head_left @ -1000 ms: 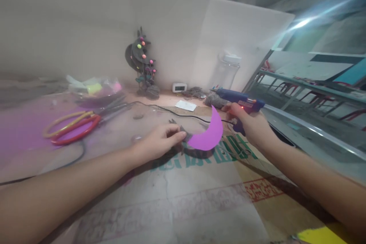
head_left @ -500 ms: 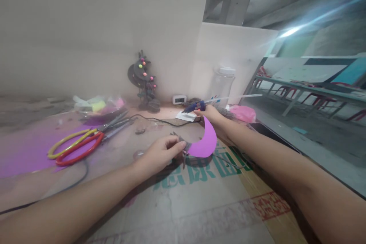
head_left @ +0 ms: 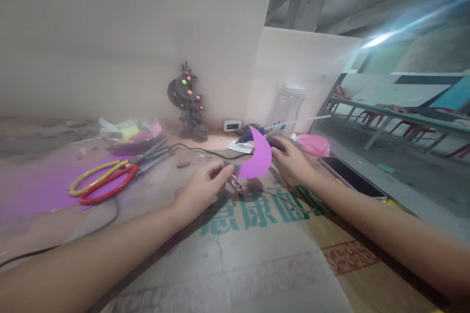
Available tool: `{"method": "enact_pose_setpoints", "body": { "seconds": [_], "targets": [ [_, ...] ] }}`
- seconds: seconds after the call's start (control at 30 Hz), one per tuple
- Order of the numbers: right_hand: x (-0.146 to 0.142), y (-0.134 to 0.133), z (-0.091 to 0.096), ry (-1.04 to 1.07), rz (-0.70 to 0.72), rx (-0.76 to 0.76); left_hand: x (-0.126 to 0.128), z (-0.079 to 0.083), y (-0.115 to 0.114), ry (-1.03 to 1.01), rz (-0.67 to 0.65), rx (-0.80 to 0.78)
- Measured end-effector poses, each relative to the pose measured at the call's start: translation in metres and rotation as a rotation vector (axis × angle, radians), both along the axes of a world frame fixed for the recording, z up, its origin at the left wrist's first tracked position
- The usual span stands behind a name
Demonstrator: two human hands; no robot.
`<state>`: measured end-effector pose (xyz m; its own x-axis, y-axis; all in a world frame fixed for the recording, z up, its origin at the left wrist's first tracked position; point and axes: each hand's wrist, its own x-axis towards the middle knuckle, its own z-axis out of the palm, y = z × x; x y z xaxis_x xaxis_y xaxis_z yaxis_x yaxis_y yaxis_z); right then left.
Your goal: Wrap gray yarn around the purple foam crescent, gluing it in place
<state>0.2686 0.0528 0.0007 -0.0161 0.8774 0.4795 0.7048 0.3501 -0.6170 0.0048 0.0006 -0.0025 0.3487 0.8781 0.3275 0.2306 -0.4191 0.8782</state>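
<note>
head view: left hand, center of frame, grip pinched on the lower-left end of the purple crescent, at a grey piece. crescent is held up mid-frame, tip upward. right hand, right of center, fingers just beside the crescent's right edge; can't tell if its grip is on anything.

blue hot glue gun sits behind the crescent, nozzle over a white paper slip, part hidden. black cord runs left of it. scissors at left on the desk.

risks: nozzle may be hot; reaching past the crescent could burn fingers. a snagged cord could drag the gun off the slip. one-end pinch could let the crescent swing or bend; if any glue is soft, the joint could shift.
</note>
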Motion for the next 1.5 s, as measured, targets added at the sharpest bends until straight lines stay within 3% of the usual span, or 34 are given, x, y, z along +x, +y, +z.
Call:
{"method": "enact_pose_setpoints", "body": {
  "seconds": [0.07,0.27,0.37,0.5,0.63,0.8,1.0,1.23,1.5],
  "targets": [
    [-0.007,-0.021,0.001,-0.019,0.063,-0.011,-0.001,0.002,-0.001,-0.001,0.048,0.041],
    [-0.053,-0.076,0.009,-0.208,0.441,-0.085,-0.004,0.002,-0.001,-0.001,0.125,0.096],
    [-0.074,-0.091,0.006,-0.265,0.476,-0.170,-0.004,-0.001,0.000,0.004,0.124,0.111],
    [-0.092,-0.105,0.006,-0.120,0.518,-0.293,-0.004,-0.003,0.000,0.034,0.128,0.110],
    [-0.090,-0.111,0.018,-0.087,0.520,-0.301,-0.002,-0.002,0.000,0.055,0.100,0.116],
    [-0.075,-0.105,0.035,-0.300,0.451,-0.105,0.001,0.000,-0.001,0.102,0.015,0.061],
    [-0.066,-0.099,0.044,-0.357,0.413,0.076,0.001,0.001,-0.002,0.170,-0.042,0.043],
    [-0.062,-0.099,0.047,-0.370,0.379,0.076,0.003,0.001,-0.004,0.143,-0.080,-0.013],
    [-0.065,-0.102,0.070,-0.452,0.314,0.057,0.000,-0.004,-0.003,0.164,-0.110,-0.042]
  ]
}}
